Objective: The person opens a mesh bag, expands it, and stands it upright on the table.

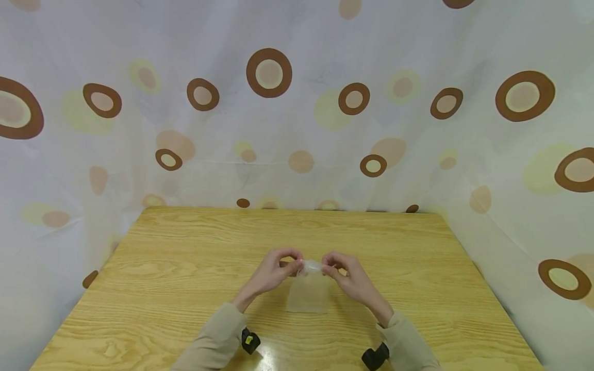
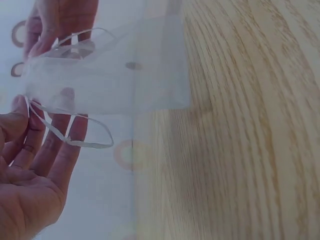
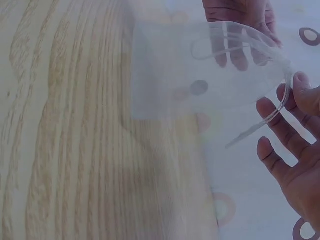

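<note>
A sheer white mesh drawstring pouch hangs between the two hands over the middle of the table, its mouth at the top. Between thumb and fingers, my left hand pinches one side of the mouth. The opposite side is pinched by my right hand in the same way. In the left wrist view, a thin drawstring loop dangles below the left fingers. Another drawstring trails past the right fingers in the right wrist view. Through the see-through cloth nothing shows inside the pouch.
The wood-grain table stretches out around the hands. A pale curtain with brown ring patterns hangs behind it and along both sides. Black wrist-worn devices sit at the left cuff and right cuff.
</note>
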`<state>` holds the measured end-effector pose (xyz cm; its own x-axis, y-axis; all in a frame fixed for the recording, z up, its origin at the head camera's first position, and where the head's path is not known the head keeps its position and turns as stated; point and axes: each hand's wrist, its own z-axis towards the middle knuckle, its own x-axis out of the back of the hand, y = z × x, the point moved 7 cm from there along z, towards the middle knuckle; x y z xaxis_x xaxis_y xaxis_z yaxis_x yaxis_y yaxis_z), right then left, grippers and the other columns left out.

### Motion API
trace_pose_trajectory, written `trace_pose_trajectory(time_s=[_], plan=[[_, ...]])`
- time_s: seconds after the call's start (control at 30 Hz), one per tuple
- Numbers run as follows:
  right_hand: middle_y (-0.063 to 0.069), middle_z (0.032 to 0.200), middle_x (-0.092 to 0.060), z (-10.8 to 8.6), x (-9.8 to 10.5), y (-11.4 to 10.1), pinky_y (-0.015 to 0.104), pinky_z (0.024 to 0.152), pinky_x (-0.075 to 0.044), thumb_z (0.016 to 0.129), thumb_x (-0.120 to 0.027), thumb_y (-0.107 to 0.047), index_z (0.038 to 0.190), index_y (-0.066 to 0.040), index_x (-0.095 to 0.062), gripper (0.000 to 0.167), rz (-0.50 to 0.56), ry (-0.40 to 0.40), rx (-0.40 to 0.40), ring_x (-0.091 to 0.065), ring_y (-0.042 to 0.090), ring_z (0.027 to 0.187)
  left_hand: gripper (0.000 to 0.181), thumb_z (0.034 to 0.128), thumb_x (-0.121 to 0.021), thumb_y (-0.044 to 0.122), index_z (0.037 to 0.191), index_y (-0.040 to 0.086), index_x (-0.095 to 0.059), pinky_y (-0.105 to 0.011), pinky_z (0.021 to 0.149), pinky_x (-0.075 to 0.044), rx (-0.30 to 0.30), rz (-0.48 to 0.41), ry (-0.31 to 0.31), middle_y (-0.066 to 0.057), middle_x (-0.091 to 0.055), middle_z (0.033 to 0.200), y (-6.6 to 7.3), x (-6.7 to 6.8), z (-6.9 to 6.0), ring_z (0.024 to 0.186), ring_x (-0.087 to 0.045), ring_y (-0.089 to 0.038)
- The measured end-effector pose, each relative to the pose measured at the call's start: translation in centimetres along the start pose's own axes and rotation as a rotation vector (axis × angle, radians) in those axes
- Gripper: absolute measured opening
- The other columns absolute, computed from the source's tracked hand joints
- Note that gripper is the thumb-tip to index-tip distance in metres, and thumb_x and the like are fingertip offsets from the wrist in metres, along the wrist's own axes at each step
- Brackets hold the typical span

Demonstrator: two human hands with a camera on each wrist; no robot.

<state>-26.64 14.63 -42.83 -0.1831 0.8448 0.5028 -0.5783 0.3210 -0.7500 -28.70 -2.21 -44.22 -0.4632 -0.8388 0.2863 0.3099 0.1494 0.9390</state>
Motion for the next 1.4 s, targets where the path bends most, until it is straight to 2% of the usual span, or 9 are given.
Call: trace_pose_trajectory(time_s=[0.17, 0.4, 0.5, 0.63, 0.73, 0.93, 1.07, 1.17, 1.4], plan=[[0.020, 0.089, -0.068, 0.2, 0.0, -0.1, 0.024, 0.071, -0.054, 0.099, -0.060, -0.004, 0.093, -0.005, -0.064, 0.008, 0.031, -0.006, -0.027, -0.064, 0.014, 0.080, 0.022, 0.1042, -0.055, 0.016, 0.106, -0.005, -0.062, -0.045, 0.083, -0.061, 0.003, -0.017, 0.006, -0.025, -0.062, 0.113, 0.0, 0.2, -0.2, 0.100, -0.071, -0.040], [0.018, 0.098, -0.069, 0.3, -0.4, 0.1, 0.027, 0.076, -0.058, 0.098, -0.064, -0.005, 0.105, -0.002, -0.065, 0.008, 0.121, -0.010, -0.051, -0.064, 0.000, 0.090, 0.026, 0.1041, -0.055, 0.017, 0.107, -0.008, -0.061, -0.036, 0.081, -0.062, 0.020, -0.097, 0.012, -0.028, -0.064, 0.109, -0.2, -0.1, -0.2, 0.098, -0.068, -0.050], [0.018, 0.095, -0.068, 0.5, -0.5, 0.1, 0.026, 0.074, -0.057, 0.098, -0.064, -0.005, 0.102, -0.002, -0.065, 0.005, 0.139, -0.006, -0.051, -0.063, 0.000, 0.086, 0.023, 0.1038, -0.056, 0.016, 0.107, -0.006, -0.062, -0.035, 0.079, -0.062, 0.015, -0.085, 0.011, -0.026, -0.065, 0.107, -0.2, -0.1, -0.3, 0.092, -0.071, -0.042], [0.017, 0.091, -0.067, 0.4, -0.5, 0.3, 0.024, 0.073, -0.055, 0.097, -0.064, -0.004, 0.097, -0.002, -0.066, 0.003, 0.148, 0.013, -0.062, -0.062, 0.001, 0.080, 0.022, 0.1026, -0.060, 0.017, 0.112, -0.002, -0.064, -0.043, 0.080, -0.061, 0.042, -0.082, -0.019, -0.022, -0.066, 0.109, -0.2, -0.3, -0.4, 0.085, -0.071, -0.021], [0.017, 0.089, -0.067, 0.4, -0.6, 0.3, 0.025, 0.072, -0.056, 0.097, -0.064, -0.004, 0.096, -0.001, -0.067, 0.004, 0.155, 0.015, -0.050, -0.063, 0.005, 0.078, 0.022, 0.1013, -0.062, 0.017, 0.115, -0.001, -0.065, -0.048, 0.083, -0.060, 0.049, -0.082, -0.045, -0.022, -0.066, 0.109, -0.2, -0.4, -0.5, 0.084, -0.070, -0.015], [0.018, 0.086, -0.065, 0.6, -0.9, 0.1, 0.025, 0.069, -0.054, 0.097, -0.064, -0.003, 0.094, -0.001, -0.066, 0.004, 0.154, -0.017, -0.031, -0.063, 0.022, 0.075, 0.019, 0.1013, -0.061, 0.016, 0.109, -0.001, -0.067, -0.042, 0.082, -0.060, 0.036, -0.030, -0.040, -0.025, -0.067, 0.105, -0.3, -0.2, -0.5, 0.088, -0.071, -0.031], [0.016, 0.086, -0.065, 0.7, -1.1, -0.2, 0.024, 0.071, -0.053, 0.097, -0.063, -0.005, 0.093, -0.003, -0.063, 0.005, 0.119, -0.059, -0.005, -0.062, 0.012, 0.077, 0.021, 0.1026, -0.059, 0.017, 0.108, -0.002, -0.066, -0.038, 0.083, -0.061, 0.015, 0.000, -0.055, -0.025, -0.066, 0.106, -0.4, 0.0, -0.6, 0.095, -0.070, -0.043], [0.014, 0.085, -0.063, 0.8, -1.1, -0.4, 0.025, 0.072, -0.053, 0.098, -0.062, -0.007, 0.092, -0.004, -0.062, 0.006, 0.099, -0.082, 0.007, -0.059, 0.003, 0.080, 0.023, 0.1034, -0.058, 0.020, 0.109, -0.001, -0.065, -0.037, 0.085, -0.061, 0.007, 0.013, -0.064, -0.023, -0.065, 0.107, -0.5, 0.3, -0.6, 0.097, -0.071, -0.038], [0.018, 0.090, -0.065, 0.8, -1.2, -0.1, 0.028, 0.068, -0.054, 0.101, -0.059, -0.007, 0.103, 0.000, -0.064, 0.009, 0.159, -0.096, -0.060, -0.059, 0.004, 0.080, 0.022, 0.1025, -0.060, 0.021, 0.107, 0.001, -0.066, -0.041, 0.085, -0.060, 0.009, -0.026, -0.042, -0.021, -0.066, 0.104, -0.8, 0.6, -0.7, 0.095, -0.067, -0.023]])
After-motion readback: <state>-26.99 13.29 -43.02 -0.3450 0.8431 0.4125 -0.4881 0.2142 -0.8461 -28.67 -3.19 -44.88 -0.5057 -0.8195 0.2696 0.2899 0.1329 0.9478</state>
